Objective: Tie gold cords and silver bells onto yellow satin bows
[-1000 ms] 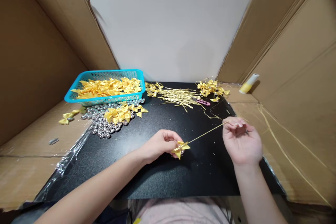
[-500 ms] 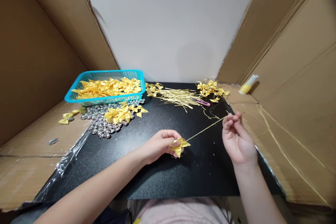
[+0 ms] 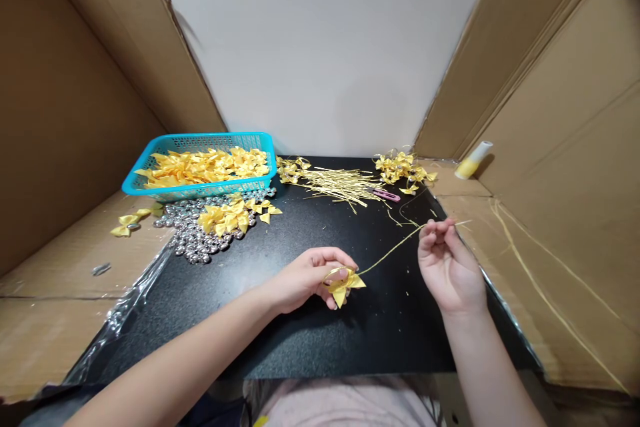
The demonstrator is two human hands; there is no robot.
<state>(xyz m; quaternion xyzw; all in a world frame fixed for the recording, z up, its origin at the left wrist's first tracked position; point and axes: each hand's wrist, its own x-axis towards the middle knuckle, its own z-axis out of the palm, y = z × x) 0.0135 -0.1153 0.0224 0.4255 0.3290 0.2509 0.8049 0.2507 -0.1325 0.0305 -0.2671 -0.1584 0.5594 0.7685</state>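
My left hand [image 3: 315, 277] is closed in a pinch on a yellow ribbon bow [image 3: 345, 287] above the black tabletop. A loop of yellow cord shows by the thumb. From the bow a yellow thread [image 3: 390, 252] runs up and right, slightly slack, to my right hand [image 3: 450, 267]. The fingertips of that hand are pressed together on the thread, palm up. Past them a thin pale tip sticks out to the right; whether it is a needle or a thread end I cannot tell.
At the back left stands a blue basket [image 3: 200, 190] of yellow bows. Silver beads [image 3: 193, 240] and loose bows [image 3: 227, 217] lie before it. Farther right are cut gold cords [image 3: 345, 185], a pink snipper [image 3: 387, 195], finished-looking bows [image 3: 400, 167] and a thread cone [image 3: 473, 161].
The thread between my hands has gone from taut to slightly slack. My right hand has shifted a little left, and the bow has tipped slightly right and down in my left hand.
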